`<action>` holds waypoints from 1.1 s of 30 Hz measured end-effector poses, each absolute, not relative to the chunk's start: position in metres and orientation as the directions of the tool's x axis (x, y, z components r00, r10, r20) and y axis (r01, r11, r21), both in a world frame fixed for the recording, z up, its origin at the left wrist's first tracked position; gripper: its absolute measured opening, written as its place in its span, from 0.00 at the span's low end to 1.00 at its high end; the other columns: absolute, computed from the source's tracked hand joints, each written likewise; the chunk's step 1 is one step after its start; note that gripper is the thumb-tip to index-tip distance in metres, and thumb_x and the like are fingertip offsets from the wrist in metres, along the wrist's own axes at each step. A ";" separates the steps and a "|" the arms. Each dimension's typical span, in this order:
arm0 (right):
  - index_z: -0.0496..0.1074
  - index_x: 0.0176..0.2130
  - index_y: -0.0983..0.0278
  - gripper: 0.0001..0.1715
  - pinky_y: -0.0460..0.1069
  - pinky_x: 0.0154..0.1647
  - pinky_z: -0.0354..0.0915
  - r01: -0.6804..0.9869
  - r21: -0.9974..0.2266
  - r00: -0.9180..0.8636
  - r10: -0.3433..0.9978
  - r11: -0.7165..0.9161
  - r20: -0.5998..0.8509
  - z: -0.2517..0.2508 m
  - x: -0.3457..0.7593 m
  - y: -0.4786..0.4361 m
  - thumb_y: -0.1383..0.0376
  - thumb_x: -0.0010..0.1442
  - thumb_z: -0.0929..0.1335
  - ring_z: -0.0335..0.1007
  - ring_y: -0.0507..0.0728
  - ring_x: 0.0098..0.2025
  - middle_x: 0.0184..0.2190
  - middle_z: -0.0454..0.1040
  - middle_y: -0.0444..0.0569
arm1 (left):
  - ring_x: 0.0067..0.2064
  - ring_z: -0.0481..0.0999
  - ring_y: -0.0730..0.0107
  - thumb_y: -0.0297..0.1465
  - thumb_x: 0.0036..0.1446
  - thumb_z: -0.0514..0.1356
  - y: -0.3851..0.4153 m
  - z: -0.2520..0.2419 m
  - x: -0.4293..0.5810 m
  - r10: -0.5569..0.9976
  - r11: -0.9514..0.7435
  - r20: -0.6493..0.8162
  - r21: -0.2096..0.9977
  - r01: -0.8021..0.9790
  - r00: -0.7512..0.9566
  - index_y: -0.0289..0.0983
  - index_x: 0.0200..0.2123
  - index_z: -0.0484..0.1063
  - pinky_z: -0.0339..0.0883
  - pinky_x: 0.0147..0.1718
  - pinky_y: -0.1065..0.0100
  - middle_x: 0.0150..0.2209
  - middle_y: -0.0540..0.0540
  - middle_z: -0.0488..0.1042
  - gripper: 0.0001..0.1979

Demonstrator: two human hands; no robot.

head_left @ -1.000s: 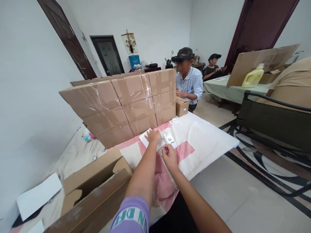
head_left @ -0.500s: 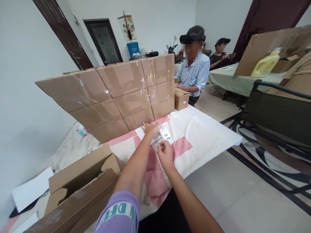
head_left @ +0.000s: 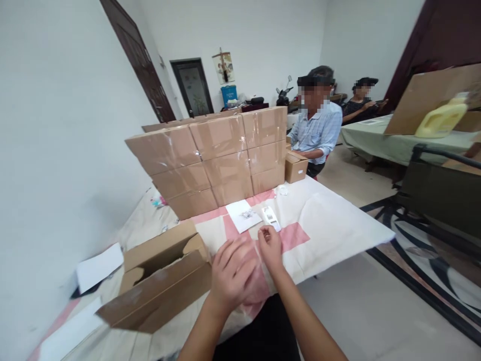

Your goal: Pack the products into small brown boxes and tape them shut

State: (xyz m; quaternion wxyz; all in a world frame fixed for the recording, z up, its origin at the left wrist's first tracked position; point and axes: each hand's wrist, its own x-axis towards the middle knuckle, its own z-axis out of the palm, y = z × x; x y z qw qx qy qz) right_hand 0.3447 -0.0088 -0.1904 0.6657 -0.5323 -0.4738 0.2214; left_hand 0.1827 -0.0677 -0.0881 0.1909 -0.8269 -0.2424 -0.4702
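Observation:
A white sheet [head_left: 242, 215] with a small grey drawing lies on the cloth-covered table, in front of a wall of taped cardboard boxes [head_left: 225, 160]. Right beside the sheet is a small white printed item [head_left: 270, 217]. My left hand [head_left: 233, 271] hovers over the near part of the cloth, blurred, fingers spread and slightly bent, holding nothing visible. My right hand [head_left: 269, 241] is just below the white item, with its fingers curled together; anything between the fingertips is too small to make out.
An open cardboard box [head_left: 158, 296] stands at the near left, beside loose white papers [head_left: 99, 265]. A smaller carton [head_left: 295, 168] sits at the table's far end, where a person in a light blue shirt sits. Further right is a dark folding chair [head_left: 443, 185].
My left hand has drawn back from the sheet toward me, uncovering the drawing. My right hand keeps its curled pose near the white item. The view has shifted left.

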 end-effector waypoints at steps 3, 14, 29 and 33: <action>0.74 0.41 0.62 0.08 0.54 0.44 0.68 0.217 -0.870 0.277 0.827 0.442 0.489 -0.181 0.331 -0.020 0.64 0.62 0.66 0.72 0.59 0.40 0.38 0.77 0.51 | 0.54 0.76 0.59 0.22 0.55 0.65 -0.119 -0.091 0.083 0.220 -0.614 0.917 -0.135 0.778 0.333 0.39 0.39 0.74 0.66 0.59 0.55 0.45 0.43 0.79 0.10; 0.54 0.71 0.51 0.50 0.59 0.58 0.68 -0.084 -0.952 -0.136 0.943 0.294 0.303 -0.133 0.203 -0.027 0.69 0.53 0.68 0.61 0.64 0.65 0.73 0.50 0.51 | 0.75 0.45 0.55 0.44 0.66 0.53 -0.107 -0.113 -0.039 0.872 -0.022 0.205 0.923 0.384 -0.444 0.43 0.74 0.40 0.40 0.73 0.51 0.75 0.41 0.44 0.39; 0.78 0.39 0.59 0.10 0.59 0.61 0.62 -0.070 -0.755 -0.134 0.744 0.652 0.655 -0.138 0.212 -0.010 0.61 0.63 0.66 0.69 0.62 0.55 0.45 0.79 0.51 | 0.74 0.50 0.51 0.49 0.67 0.48 -0.096 -0.125 -0.063 0.912 -0.158 0.386 0.642 0.750 -0.137 0.46 0.56 0.74 0.37 0.71 0.39 0.66 0.45 0.68 0.25; 0.71 0.58 0.58 0.31 0.61 0.66 0.57 0.098 -0.699 -0.278 0.694 0.709 0.665 -0.149 0.225 -0.025 0.45 0.63 0.66 0.61 0.65 0.65 0.64 0.68 0.53 | 0.73 0.53 0.41 0.52 0.59 0.55 -0.090 -0.127 -0.061 0.921 -0.183 0.385 0.309 0.933 0.054 0.49 0.60 0.72 0.39 0.67 0.30 0.65 0.46 0.69 0.29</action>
